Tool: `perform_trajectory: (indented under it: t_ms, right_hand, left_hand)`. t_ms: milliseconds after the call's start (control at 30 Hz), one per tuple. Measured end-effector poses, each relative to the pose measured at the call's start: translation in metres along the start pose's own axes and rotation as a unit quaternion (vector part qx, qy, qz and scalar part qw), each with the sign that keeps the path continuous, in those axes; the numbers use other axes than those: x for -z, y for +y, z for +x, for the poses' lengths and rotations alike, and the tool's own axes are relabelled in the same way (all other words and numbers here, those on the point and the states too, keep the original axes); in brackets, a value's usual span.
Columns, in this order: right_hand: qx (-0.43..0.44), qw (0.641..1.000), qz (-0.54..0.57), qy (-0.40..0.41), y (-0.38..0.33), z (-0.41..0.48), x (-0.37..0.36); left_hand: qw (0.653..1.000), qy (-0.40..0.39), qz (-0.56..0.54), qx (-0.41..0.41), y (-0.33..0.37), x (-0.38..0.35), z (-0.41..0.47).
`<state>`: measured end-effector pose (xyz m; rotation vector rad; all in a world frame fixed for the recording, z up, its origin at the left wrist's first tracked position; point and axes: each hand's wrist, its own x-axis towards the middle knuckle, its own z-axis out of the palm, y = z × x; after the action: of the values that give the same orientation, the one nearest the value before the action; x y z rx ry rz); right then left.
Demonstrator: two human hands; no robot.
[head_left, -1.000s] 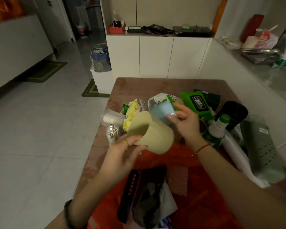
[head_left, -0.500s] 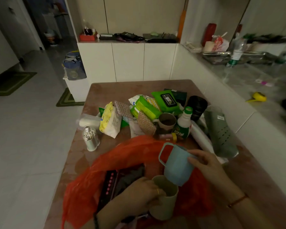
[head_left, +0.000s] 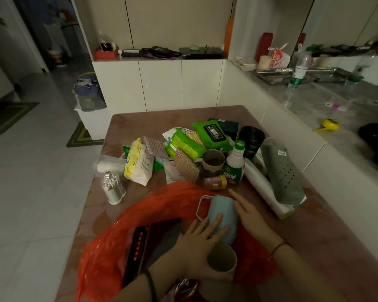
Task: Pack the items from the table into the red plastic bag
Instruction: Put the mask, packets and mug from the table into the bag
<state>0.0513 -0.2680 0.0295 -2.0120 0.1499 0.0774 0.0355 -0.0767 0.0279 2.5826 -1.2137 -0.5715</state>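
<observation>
Left hand (head_left: 194,249) flat on smooth blue mug (head_left: 218,204), loop handle.

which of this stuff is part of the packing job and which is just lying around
Part of the job: red plastic bag, blue cup, beige cup, green wipes pack, green-capped bottle, cotton swab jar.

Just lying about: yellow tape measure, water bottle, tied carrier bag, blue bag.
</observation>
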Motion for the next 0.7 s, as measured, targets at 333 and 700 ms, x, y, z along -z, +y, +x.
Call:
perform_trajectory:
  t_ms: [333,700]
  right_hand:
    - [-0.16,0.949,-0.24,0.126,0.055,0.005,0.018]
    - [0.032,0.981,0.0,0.19,-0.053,-0.023,0.072]
  left_hand:
    - [0.997,-0.054,-0.041,-0.037,-0.014,0.013,-0.001]
    - [0.976,0.199,0.068,0.05,-0.05,0.025,-0.041]
